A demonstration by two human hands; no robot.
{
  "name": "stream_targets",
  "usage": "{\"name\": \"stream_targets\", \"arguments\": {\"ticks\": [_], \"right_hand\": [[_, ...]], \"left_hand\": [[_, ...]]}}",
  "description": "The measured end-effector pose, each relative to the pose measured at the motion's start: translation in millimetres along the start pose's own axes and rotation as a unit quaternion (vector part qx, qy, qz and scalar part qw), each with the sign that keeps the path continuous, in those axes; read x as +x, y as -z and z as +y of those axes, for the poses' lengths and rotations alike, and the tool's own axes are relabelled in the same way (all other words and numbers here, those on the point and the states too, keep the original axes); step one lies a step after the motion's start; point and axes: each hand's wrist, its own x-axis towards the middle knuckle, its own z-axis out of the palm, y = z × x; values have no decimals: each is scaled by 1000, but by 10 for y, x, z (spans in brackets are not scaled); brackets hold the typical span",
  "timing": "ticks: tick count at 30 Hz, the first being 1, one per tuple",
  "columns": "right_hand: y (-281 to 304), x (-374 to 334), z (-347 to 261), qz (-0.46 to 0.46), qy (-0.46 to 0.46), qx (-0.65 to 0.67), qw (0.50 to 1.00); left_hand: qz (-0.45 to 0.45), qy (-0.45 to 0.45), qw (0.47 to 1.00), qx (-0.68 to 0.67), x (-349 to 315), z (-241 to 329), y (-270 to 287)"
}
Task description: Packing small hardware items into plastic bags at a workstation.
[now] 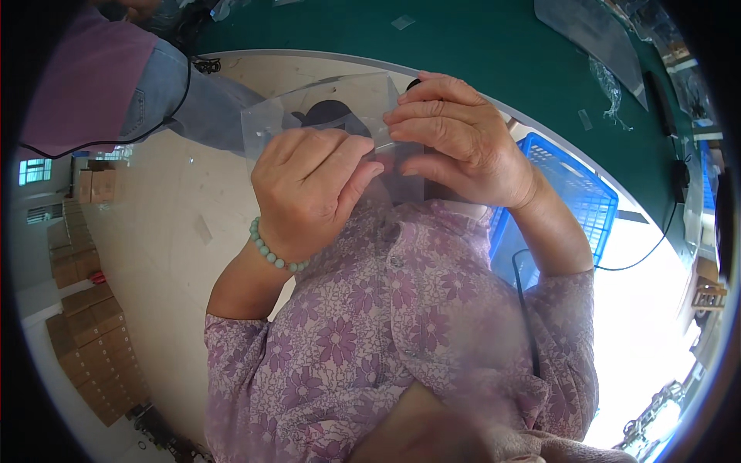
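Both hands are raised in front of my chest around a clear plastic box [312, 96] with thin, see-through walls and visible folded edges. My left hand [309, 181], with a pale green bead bracelet [266, 251] at the wrist, is closed, its thumb and bent forefinger pinching the near side of the plastic. On the box's right side my right hand [475, 143] curves its fingers and thumb around the wall. A small black thing [414, 83] shows behind the right fingertips; its kind is unclear. Dark shapes show through the box, and the hands hide its lower part.
A green-topped table [478, 46] curves across the far side, bearing clear plastic sheets [594, 38] and a crumpled wrapper [610, 89]. Under its edge at the right stands a blue plastic crate [571, 185]. Another person's leg [201, 100] is close at the left. Cardboard boxes [96, 339] are stacked farther left.
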Motion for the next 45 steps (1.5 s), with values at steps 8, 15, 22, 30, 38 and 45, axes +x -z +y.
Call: {"name": "stream_targets", "arguments": {"ticks": [8,15,22,30,38,45], "right_hand": [[-53,-185,24,16,-7,46,999],[-157,-186,-31,42,-8,45,998],[-201,-141,-116,55,-3,64,996],[-221,-151,-163,43,-16,70,996],[-102,-226,-89,42,-22,57,997],[152,59,-223,-97,-128,24,987]], "left_hand": [[6,-34,999,-9,-88,12,-35],[-1,-44,999,4,-98,13,7],[-9,-65,998,-12,-81,14,43],[-45,-50,997,-37,-79,63,99],[-55,-5,998,-29,-121,-88,178],[-125,-14,991,39,-214,-150,227]]}}
